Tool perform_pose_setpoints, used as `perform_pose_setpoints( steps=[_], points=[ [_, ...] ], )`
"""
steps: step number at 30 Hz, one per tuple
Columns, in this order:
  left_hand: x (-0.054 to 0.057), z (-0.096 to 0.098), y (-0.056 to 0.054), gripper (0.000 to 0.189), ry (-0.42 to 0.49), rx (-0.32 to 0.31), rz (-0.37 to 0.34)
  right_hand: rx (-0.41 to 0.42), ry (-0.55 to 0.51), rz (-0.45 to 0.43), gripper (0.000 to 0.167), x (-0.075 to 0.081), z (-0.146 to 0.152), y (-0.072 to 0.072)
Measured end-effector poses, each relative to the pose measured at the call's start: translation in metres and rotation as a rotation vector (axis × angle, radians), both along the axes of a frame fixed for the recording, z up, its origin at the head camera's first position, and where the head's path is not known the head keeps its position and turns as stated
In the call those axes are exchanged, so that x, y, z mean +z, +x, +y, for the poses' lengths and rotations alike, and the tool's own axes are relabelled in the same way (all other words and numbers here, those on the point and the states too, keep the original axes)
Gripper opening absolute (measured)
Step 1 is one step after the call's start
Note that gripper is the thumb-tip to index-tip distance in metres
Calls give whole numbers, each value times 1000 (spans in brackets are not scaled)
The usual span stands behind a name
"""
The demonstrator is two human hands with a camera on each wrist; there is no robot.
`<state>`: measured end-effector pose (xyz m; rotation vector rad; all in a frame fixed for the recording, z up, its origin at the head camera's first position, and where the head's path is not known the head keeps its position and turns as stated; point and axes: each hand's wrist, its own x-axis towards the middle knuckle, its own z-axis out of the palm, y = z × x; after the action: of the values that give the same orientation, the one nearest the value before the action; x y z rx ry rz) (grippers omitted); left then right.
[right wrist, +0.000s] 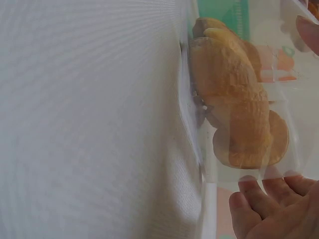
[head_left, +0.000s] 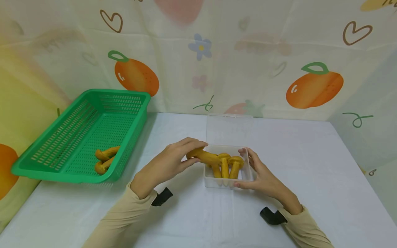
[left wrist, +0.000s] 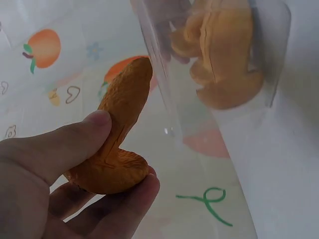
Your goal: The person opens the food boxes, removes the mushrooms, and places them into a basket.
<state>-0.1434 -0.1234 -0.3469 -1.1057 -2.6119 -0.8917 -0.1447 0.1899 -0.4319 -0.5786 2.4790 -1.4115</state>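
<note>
My left hand pinches a yellow-brown mushroom by its cap, between thumb and fingers. In the head view its stem points right, over the left side of a clear plastic box. Several similar mushrooms lie inside with their caps toward the back; the held one partly covers those on the left. At the box's right side, my right hand grips it, thumb on the front wall and fingers by the back corner. Through the clear wall, the right wrist view shows the mushrooms near those fingertips.
The box's clear lid lies opened out behind it. To the left stands a green slotted basket with mushrooms in its near right corner. A white cloth covers the table; a fruit-patterned curtain hangs behind.
</note>
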Motion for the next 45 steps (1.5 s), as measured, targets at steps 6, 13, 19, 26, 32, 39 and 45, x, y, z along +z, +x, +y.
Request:
perform_pose_setpoints(
  steps=[6,13,19,26,32,39,45],
  points=[
    [0,-19,4,43,55,57,31,-3,3,2,114,1,0,1],
    [-9,-41,4,42,118,112,127,0,-1,12,114,1,-1,1],
    [-12,-63,4,44,116,174,143,-1,4,13,116,2,0,0],
    [-10,-86,4,48,151,240,195,-1,-3,18,115,2,-1,1],
    [-6,-105,8,50,144,320,187,-1,-3,12,116,1,-2,1],
    [-6,-129,15,54,147,411,236,7,-13,18,115,-1,-3,0],
    [-6,-145,18,57,175,440,309,2,-9,26,114,-1,-2,0]
  ],
)
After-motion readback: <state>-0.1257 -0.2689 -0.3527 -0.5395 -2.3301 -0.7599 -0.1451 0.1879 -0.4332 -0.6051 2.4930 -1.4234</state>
